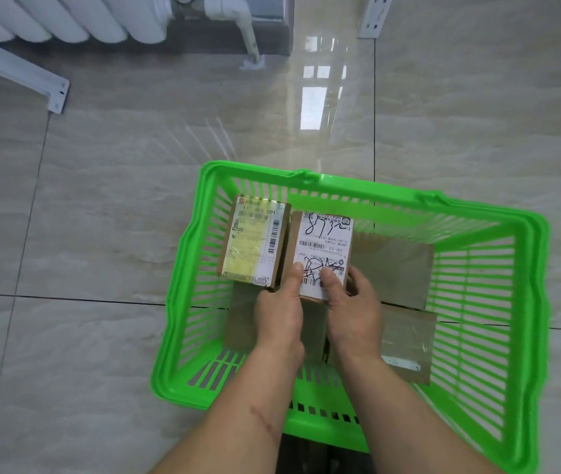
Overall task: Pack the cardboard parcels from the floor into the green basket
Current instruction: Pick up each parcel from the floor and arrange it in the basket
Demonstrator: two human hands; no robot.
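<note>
We've got a bright green basket (487, 278) with slotted walls on a glossy beige floor (101, 206) that has cloudy marble streaks and thin dark grout lines. By the basket's far-left corner, one brown parcel (255, 244) carries a white barcode label with a yellowish patch. The next parcel (323, 251) has a white label with black scribbles. Plain brown parcels (395, 268) sit toward the right wall. White radiator (67, 15) up top.

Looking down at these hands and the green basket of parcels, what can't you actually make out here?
All from the head view:
- Plain brown parcel low in the green basket: largely covered by the left hand and right hand.
- Parcel with the scribbled label: its near end is hidden under both thumbs.
- Printed label text on the yellow-taped parcel: too small and glared.
- Basket's near-right corner: cut off by the bottom edge.
</note>
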